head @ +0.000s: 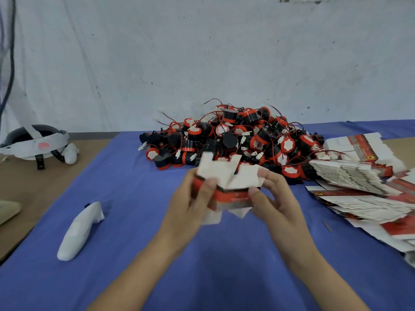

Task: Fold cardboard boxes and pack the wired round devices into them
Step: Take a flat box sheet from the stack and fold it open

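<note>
The fingers of my left hand are curled round the left end of a small red-and-white cardboard box, thumb on the near face. My right hand pinches the right end the same way, thumb on the red band, the other fingertips behind the white flaps. Both hands hold the box in the air over the middle of the blue cloth. The picture is blurred there, so I cannot tell exactly how each flap lies.

I judge this to be the folding step. The box looks opened into a sleeve, its white top flaps standing up toward twelve o'clock and another flap hanging loose underneath. It holds no device that I can see.

The pile of wired round devices lies at twelve o'clock, just beyond the box. The flat box blanks are fanned out at three o'clock. A white wrapped object lies at eight o'clock, and a headset sits at ten o'clock, off the cloth.

Next, as I read it, one end needs its flaps tucked shut. That calls for one hand to steady the sleeve square while the other thumb presses the flaps in, before I reach for a device.
</note>
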Available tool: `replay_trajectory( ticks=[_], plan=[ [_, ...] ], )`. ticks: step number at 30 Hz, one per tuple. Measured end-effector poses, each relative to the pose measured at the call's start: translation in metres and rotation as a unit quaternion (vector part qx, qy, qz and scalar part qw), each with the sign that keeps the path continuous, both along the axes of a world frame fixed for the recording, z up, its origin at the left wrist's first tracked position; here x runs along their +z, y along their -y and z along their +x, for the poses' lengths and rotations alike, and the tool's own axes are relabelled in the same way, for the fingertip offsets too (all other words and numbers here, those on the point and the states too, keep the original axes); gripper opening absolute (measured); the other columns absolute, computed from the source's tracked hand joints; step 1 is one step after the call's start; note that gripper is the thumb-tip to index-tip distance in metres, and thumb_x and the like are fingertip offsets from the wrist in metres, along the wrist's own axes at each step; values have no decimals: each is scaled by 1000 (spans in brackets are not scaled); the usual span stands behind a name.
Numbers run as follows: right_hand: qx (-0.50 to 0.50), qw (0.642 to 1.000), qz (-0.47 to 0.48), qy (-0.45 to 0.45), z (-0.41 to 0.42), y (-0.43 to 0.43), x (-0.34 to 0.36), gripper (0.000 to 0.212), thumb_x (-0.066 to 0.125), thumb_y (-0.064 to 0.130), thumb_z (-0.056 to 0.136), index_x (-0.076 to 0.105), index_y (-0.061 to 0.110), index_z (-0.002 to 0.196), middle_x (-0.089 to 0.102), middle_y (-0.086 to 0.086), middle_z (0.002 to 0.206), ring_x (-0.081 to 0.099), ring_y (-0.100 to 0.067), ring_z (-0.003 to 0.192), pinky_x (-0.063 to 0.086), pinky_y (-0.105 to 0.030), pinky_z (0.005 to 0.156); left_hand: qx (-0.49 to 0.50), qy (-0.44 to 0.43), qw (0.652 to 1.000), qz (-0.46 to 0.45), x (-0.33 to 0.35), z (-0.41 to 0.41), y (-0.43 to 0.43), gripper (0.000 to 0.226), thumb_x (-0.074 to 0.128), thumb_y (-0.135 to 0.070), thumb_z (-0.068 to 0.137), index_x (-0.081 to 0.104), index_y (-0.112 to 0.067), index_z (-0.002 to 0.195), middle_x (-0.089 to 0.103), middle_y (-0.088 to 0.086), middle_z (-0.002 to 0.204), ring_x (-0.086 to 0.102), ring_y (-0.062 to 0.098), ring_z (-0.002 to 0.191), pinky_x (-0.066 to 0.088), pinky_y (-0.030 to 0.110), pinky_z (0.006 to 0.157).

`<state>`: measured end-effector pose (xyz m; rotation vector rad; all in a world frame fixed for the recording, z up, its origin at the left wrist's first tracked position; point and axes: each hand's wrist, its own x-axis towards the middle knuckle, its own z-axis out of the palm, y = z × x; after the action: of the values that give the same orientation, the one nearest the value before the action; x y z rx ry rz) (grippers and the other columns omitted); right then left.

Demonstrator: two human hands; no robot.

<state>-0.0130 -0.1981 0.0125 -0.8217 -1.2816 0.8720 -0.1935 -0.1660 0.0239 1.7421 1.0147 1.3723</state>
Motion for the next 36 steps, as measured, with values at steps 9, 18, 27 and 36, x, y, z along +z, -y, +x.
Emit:
replay_trajectory(
  ticks=[9,18,27,36],
  plan=[
    [70,997,-4,32,-36,16,-9,59,45,62,97,37,40,152,50,22,147,47,3,134,40,-6,98,-37,54,981,-184,0,18,-8,46,28,-71,89,72,-57,91,75,-21,94,68,-7,91,51,23,83],
    [59,992,8,114,-34,12,-10,94,50,82,82,-2,50,154,4,44,156,9,16,145,24,1,104,-162,-23,971,-172,16,23,19,43,29,-68,93,66,-54,108,65,-30,120,55,-11,118,44,8,90],
    [87,978,18,190,-22,13,-13,119,74,76,67,-6,55,152,-6,42,157,1,11,148,32,-31,119,-232,-37,964,-127,18,12,23,80,62,-50,90,20,-34,156,52,-15,144,50,5,132,41,37,112],
    [-5,991,22,131,3,9,-10,85,56,83,77,16,63,149,24,41,153,22,15,143,29,-17,114,-128,-73,986,-72,18,5,27,16,41,-28,91,47,-25,76,40,-1,71,38,8,66,37,19,58]
  ],
)
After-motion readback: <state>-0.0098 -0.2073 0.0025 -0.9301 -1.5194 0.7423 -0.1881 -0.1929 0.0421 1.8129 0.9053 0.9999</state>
